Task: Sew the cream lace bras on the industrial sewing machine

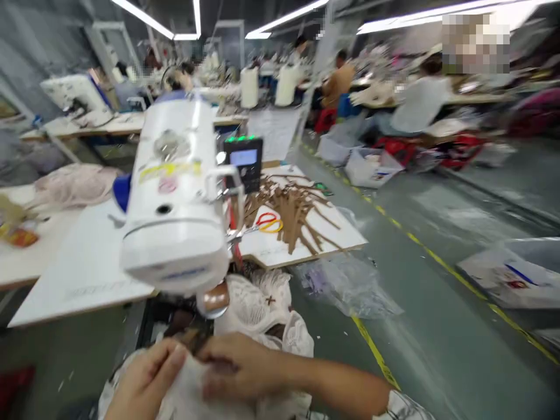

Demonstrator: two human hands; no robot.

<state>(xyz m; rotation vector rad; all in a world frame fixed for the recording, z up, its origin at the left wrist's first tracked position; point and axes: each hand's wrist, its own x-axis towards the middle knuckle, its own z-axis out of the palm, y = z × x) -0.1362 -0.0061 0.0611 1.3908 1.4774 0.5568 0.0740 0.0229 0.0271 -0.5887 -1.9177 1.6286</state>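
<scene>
Low in the head view, my left hand [146, 379] pinches pale fabric between thumb and fingers. My right hand [245, 364], partly blurred, curls over the same work from the right. The fabric belongs to a white lace bra [249, 303] with a small brown bow, bunched below the machine head. Between my hands shows a brown piece [192, 338], too blurred to make out fully. A white sewing machine [175, 192] stands just beyond both hands, and its head hides the needle area.
Brown fabric strips [291, 216] lie on the white table [350, 238] to the right, beside scissors [271, 224] with red and yellow handles. A control box [245, 163] stands behind. Plastic bags [350, 286] and a bin [516, 271] sit on the floor; people work farther back.
</scene>
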